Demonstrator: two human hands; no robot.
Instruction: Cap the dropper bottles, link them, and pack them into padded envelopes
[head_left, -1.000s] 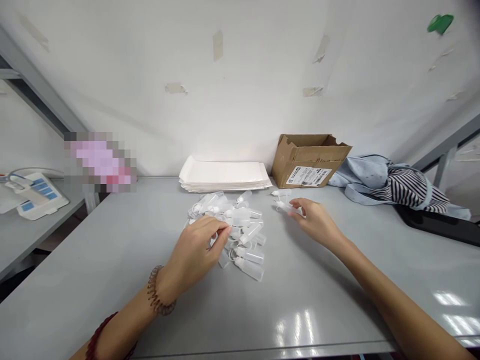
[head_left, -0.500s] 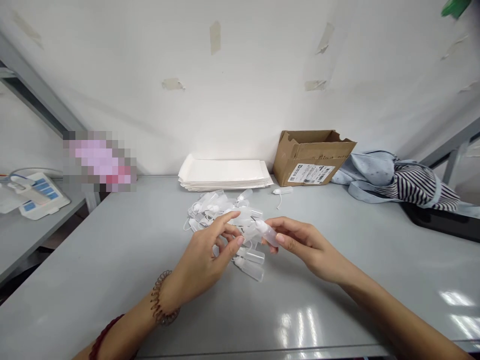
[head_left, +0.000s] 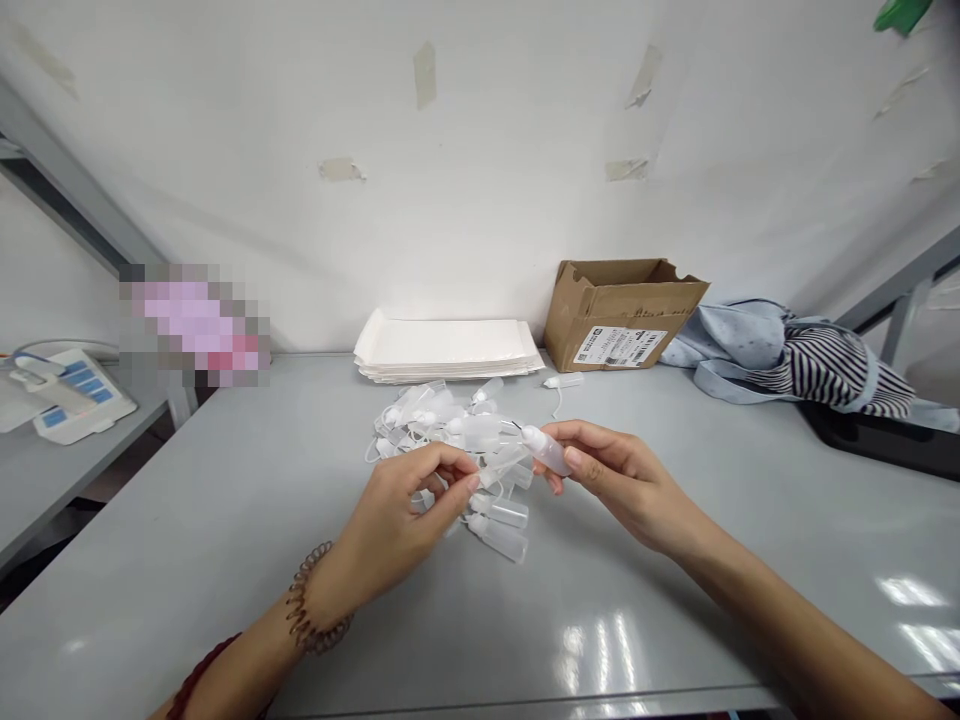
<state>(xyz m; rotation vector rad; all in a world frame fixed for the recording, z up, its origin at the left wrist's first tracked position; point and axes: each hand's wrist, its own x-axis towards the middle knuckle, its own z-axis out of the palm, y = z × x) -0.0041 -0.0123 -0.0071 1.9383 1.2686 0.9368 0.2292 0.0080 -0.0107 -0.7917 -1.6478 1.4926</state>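
Note:
A small translucent bottle (head_left: pixel 550 452) with a white top and a thin dark tip is held between the thumb and fingers of my right hand (head_left: pixel 622 480). Its tip points up and left, over a pile of clear plastic bottles (head_left: pixel 501 540) with white caps and loops. At the near left side of that pile, my left hand (head_left: pixel 412 510) has thumb and fingertips closed together by a white cap; whether it grips anything is too small to tell.
Behind the pile lies a stack of white envelopes (head_left: pixel 450 347). An open cardboard box (head_left: pixel 622 320) stands by the wall, with one loose bottle (head_left: pixel 566 381) before it. Cloth bags (head_left: pixel 735 345) lie at the right. A white-and-blue device (head_left: pixel 82 393) sits far left.
My left hand's fingers have come together and lowered a little. My right hand has moved slightly up and right with the bottle in it.

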